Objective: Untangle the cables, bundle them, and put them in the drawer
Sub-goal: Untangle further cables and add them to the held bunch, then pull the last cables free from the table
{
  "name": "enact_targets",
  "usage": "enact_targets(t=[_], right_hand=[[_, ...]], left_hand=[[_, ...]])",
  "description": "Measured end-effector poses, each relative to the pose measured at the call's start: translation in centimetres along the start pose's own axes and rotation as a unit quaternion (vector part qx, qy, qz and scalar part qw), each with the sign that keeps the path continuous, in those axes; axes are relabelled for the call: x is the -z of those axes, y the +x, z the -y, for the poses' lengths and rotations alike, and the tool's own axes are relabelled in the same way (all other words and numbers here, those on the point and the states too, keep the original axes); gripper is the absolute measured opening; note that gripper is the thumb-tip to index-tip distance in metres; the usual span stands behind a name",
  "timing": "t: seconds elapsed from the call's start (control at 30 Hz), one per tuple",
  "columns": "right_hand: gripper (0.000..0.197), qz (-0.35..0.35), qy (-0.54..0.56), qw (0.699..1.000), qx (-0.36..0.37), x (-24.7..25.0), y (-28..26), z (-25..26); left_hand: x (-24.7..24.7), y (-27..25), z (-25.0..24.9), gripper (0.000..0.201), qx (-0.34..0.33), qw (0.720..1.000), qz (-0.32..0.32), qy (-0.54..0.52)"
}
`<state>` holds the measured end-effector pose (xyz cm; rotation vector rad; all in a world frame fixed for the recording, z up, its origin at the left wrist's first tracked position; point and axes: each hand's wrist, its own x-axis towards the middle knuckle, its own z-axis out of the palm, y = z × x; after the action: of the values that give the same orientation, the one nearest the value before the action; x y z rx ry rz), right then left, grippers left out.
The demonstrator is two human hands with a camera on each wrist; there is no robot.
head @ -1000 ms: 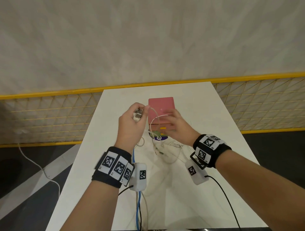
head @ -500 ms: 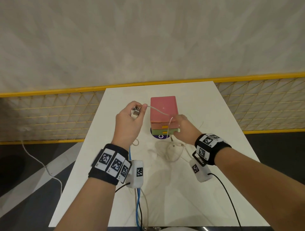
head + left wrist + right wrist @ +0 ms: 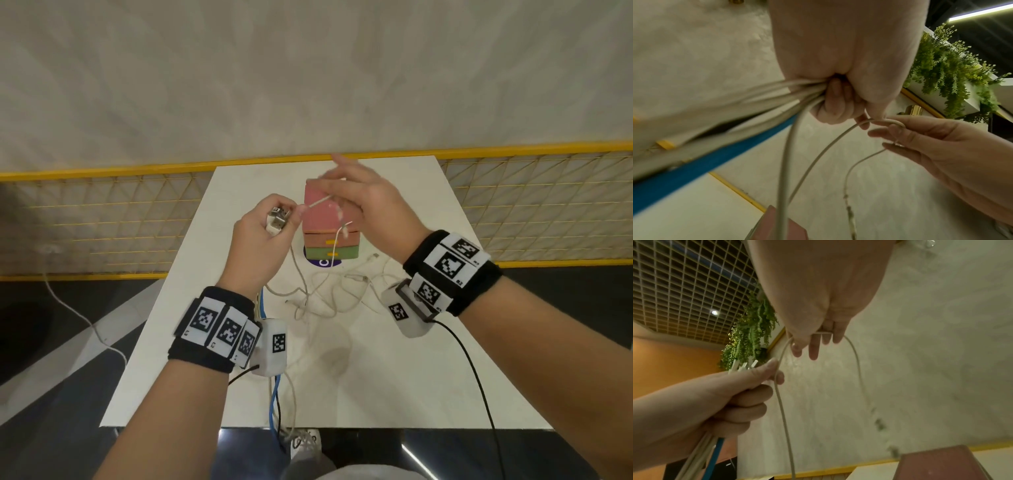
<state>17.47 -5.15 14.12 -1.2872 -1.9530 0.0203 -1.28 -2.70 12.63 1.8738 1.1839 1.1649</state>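
My left hand (image 3: pixel 265 226) is raised over the table and grips a bunch of white cable ends (image 3: pixel 275 221) with several plugs sticking out of the fist; a blue cable (image 3: pixel 263 306) hangs from it too. My right hand (image 3: pixel 356 197) is lifted in front of the small drawer box (image 3: pixel 330 226) and pinches one white cable (image 3: pixel 320 201) that runs taut to my left hand. In the right wrist view this cable (image 3: pixel 855 356) loops over my fingers (image 3: pixel 813 348) and hangs down. A tangle of white cables (image 3: pixel 329 291) lies on the table.
The drawer box has a pink top and a green bottom drawer (image 3: pixel 332 253) with yellow handles, both closed, standing on a purple disc (image 3: pixel 322 262). The white table (image 3: pixel 394 377) is ringed by a yellow mesh fence (image 3: pixel 102 219). Cables trail off the near table edge.
My right hand has risen from the table in front of the drawers to above the box, drawing one white cable up with it. My left hand keeps its bunch and has hardly moved.
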Motion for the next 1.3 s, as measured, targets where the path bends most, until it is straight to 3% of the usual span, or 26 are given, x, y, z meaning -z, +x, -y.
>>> enact_targets(t=[0.1,0.23,0.33,0.47,0.57,0.67,0.7,0.77,0.83,0.87,0.93,1.0,1.07,1.17,1.3], right_hand=[[0.036,0.003,-0.064,0.997,0.045,1.2,-0.7,1.4],[0.027,0.123,0.019,0.990,-0.067,3.2,-3.9,4.5],[0.025,0.216,0.135,0.955,-0.149,2.8,-7.3,5.9],[0.025,0.311,0.152,0.918,-0.196,-0.2,-12.4,5.7],[0.032,0.424,0.143,0.879,-0.165,-2.1,-15.2,5.5],[0.046,0.520,0.041,0.841,-0.142,-2.6,-16.2,5.5],[0.052,0.505,0.006,0.850,-0.148,-2.7,-16.0,5.3],[0.053,0.415,-0.030,0.896,-0.156,-2.3,-15.2,4.9],[0.050,0.306,0.039,0.937,-0.164,-1.7,-14.3,5.0],[0.059,0.274,0.114,0.942,-0.155,-1.4,-13.8,5.3],[0.066,0.272,0.268,0.915,-0.129,-1.3,-13.0,6.4],[0.036,0.308,0.366,0.872,-0.103,-2.1,-12.9,7.7],[0.010,0.307,0.407,0.855,-0.093,-3.1,-13.4,8.5],[0.014,0.311,0.363,0.871,-0.110,-4.9,-16.0,7.8],[0.018,0.418,0.237,0.860,-0.174,-7.4,-21.1,4.6]], left_hand=[[-0.4,-1.7,-0.8,0.014,0.002,1.000,-0.016,-0.005],[-0.5,-4.1,-1.6,0.010,-0.004,0.999,-0.048,-0.025],[-0.6,-5.9,-2.3,0.012,0.000,0.997,-0.067,-0.038],[-1.6,-8.6,-3.5,0.016,0.010,0.996,-0.064,-0.054],[-2.4,-10.2,-4.8,0.020,0.000,0.997,-0.050,-0.061],[-2.5,-11.1,-5.8,0.020,-0.005,0.997,-0.032,-0.071],[-2.4,-11.3,-6.0,0.020,-0.002,0.997,-0.023,-0.077],[-1.9,-11.6,-6.3,0.020,0.004,0.996,-0.003,-0.090],[-1.6,-11.7,-6.6,0.019,0.008,0.994,0.020,-0.107],[-1.6,-11.8,-6.8,0.018,0.010,0.993,0.030,-0.117],[-1.9,-11.8,-7.3,0.016,0.017,0.990,0.044,-0.131],[-2.2,-11.7,-7.8,0.014,0.019,0.987,0.056,-0.147],[-2.2,-11.4,-8.1,0.014,0.015,0.986,0.059,-0.154],[-1.2,-10.8,-8.3,0.019,0.027,0.983,0.025,-0.180],[1.0,-9.4,-8.3,0.024,0.032,0.965,-0.042,-0.256]])
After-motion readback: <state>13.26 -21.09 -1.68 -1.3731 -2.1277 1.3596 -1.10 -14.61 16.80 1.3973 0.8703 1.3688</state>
